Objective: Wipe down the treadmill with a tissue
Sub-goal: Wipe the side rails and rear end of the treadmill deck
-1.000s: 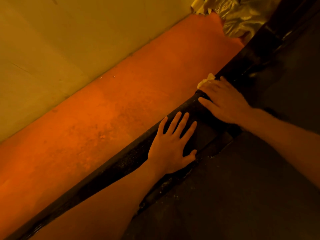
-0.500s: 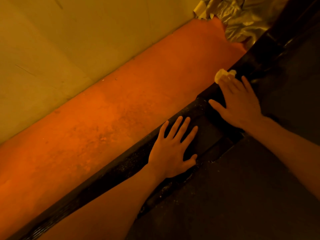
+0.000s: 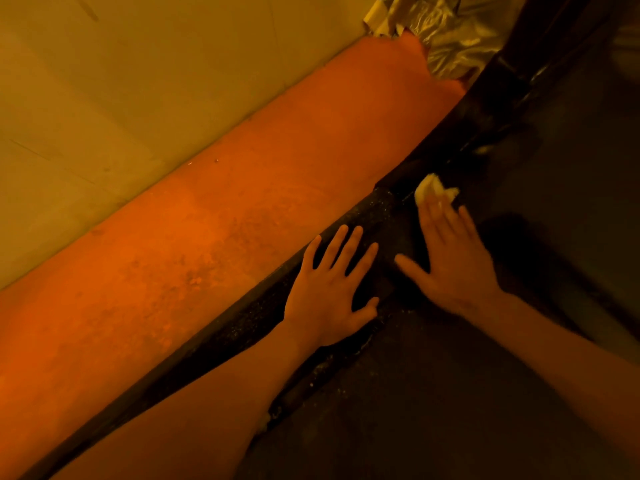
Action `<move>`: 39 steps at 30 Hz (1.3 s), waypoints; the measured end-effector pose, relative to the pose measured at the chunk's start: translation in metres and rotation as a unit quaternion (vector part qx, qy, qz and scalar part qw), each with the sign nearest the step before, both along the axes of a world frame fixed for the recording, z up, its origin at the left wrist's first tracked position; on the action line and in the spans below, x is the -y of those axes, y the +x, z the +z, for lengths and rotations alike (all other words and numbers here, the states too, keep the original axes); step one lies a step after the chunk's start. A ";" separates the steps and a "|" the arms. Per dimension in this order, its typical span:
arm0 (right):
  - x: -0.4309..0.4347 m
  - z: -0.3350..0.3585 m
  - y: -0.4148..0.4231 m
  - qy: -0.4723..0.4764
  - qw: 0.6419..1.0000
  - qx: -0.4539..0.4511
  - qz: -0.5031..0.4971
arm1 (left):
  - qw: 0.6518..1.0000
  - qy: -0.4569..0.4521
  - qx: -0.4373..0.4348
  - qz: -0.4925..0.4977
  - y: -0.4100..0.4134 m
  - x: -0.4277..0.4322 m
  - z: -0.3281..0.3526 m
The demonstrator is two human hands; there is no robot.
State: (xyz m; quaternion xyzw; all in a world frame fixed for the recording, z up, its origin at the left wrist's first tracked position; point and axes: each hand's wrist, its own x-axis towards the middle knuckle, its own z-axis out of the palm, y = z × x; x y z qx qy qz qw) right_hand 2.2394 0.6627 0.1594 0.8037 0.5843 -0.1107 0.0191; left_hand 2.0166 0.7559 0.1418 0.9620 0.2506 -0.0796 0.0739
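Note:
The dark treadmill runs diagonally through the head view, with its dusty side rail (image 3: 242, 327) along the floor and the belt (image 3: 433, 410) to the right. My left hand (image 3: 329, 292) lies flat on the rail, fingers spread. My right hand (image 3: 450, 261) presses a crumpled white tissue (image 3: 433, 192) onto the rail with straight fingers. Most of the tissue is hidden under the fingertips.
An orange floor strip (image 3: 207, 237) separates the treadmill from a pale wall (image 3: 121, 81) on the left. Crinkled silvery plastic (image 3: 450, 36) is bunched at the top by the treadmill's front end. White dust specks lie along the rail and belt edge.
My right hand has slid the tissue along the rail, first away from me, then back and closer to my left hand. The left hand has stayed flat in place.

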 end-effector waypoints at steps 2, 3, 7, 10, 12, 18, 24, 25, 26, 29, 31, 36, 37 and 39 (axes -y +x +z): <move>0.015 -0.003 0.011 -0.008 0.999 0.029 0.036 | 1.000 -0.003 -0.001 0.001 0.001 0.000 0.001; 0.010 -0.004 0.024 -0.001 0.999 0.039 0.021 | 1.000 -0.004 0.000 0.001 0.000 0.001 0.001; -0.026 -0.001 0.056 0.028 0.992 0.010 -0.125 | 1.000 -0.001 0.003 0.000 0.000 0.001 -0.001; -0.019 -0.002 0.023 0.032 0.994 -0.017 -0.105 | 1.000 -0.001 0.005 0.003 0.000 0.001 0.000; 0.008 -0.007 -0.006 0.027 0.999 -0.016 -0.038 | 1.000 0.001 0.009 0.003 -0.001 0.002 -0.001; 0.030 -0.017 -0.029 0.051 0.997 -0.051 -0.009 | 1.000 0.009 0.026 0.008 -0.001 0.002 -0.004; 0.037 -0.017 -0.031 0.054 0.997 -0.038 0.037 | 0.999 -0.003 0.049 0.009 -0.003 0.001 -0.004; 0.036 -0.016 -0.029 0.054 0.997 -0.036 0.040 | 0.999 -0.007 0.050 0.008 -0.003 0.001 -0.003; 0.033 -0.015 -0.028 0.055 0.997 -0.033 0.043 | 0.999 -0.009 0.049 0.008 -0.006 0.001 -0.002; 0.015 -0.014 -0.025 0.051 0.996 -0.029 0.062 | 0.998 -0.007 0.050 0.021 -0.023 0.005 0.001; -0.001 -0.014 -0.023 0.048 0.996 -0.024 0.076 | 0.998 -0.005 0.053 0.030 -0.041 0.010 0.002; -0.028 -0.015 -0.017 0.054 0.994 -0.009 0.091 | 0.998 0.004 0.044 0.055 -0.082 0.018 0.003; -0.029 -0.015 -0.017 0.055 0.994 -0.012 0.092 | 0.997 0.006 0.042 0.061 -0.089 0.019 0.003; -0.030 -0.017 -0.019 0.060 0.994 -0.021 0.087 | 0.997 0.007 0.040 0.062 -0.101 0.020 0.002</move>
